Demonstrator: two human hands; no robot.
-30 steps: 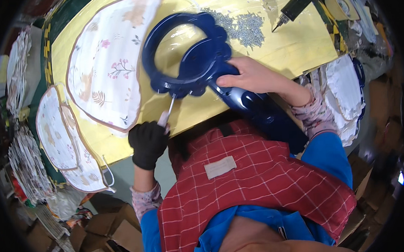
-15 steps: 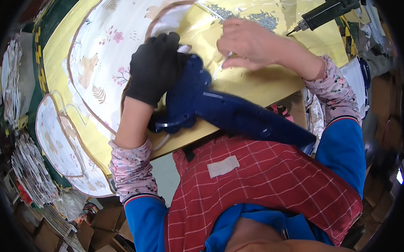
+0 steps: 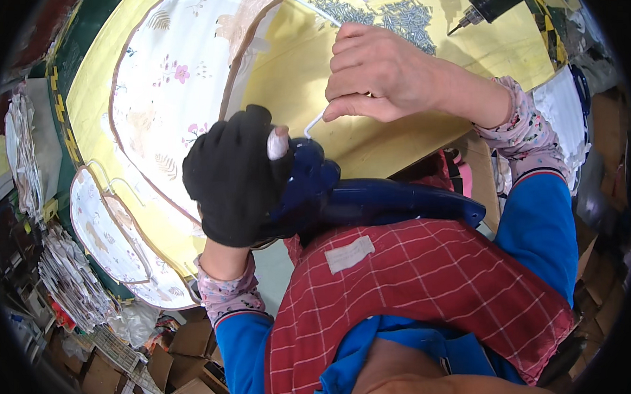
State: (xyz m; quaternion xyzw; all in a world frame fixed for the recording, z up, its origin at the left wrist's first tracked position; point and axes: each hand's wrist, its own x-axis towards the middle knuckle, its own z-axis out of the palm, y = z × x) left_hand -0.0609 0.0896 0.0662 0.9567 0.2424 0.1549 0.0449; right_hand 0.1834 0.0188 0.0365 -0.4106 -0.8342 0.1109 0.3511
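A glossy dark blue moulded plastic part (image 3: 400, 199), with a lobed end and a long tapering arm, lies across the front of my apron at the table edge. My left hand (image 3: 234, 179), in a black glove with a white-wrapped thumb tip showing, is closed round the lobed end and hides much of it. My right hand (image 3: 384, 74) is bare and pinches a thin white cord (image 3: 317, 122). One end of the cord meets the blue lobes beside my left thumb. Above my right hand, more white cord runs to the brown-edged printed fabric (image 3: 159, 84).
Loose screws (image 3: 403, 20) are heaped on the yellow tabletop (image 3: 425, 132) beyond my right hand. At the far right lies a black power screwdriver (image 3: 500, 0), bit pointing left. Smaller printed fabric pieces (image 3: 109, 227) hang at the left edge, near stacked papers (image 3: 72, 278).
My left hand and the blue part have come down toward me, and the part's long arm has swung to nearly level. My right hand keeps the cord, now slightly lower.
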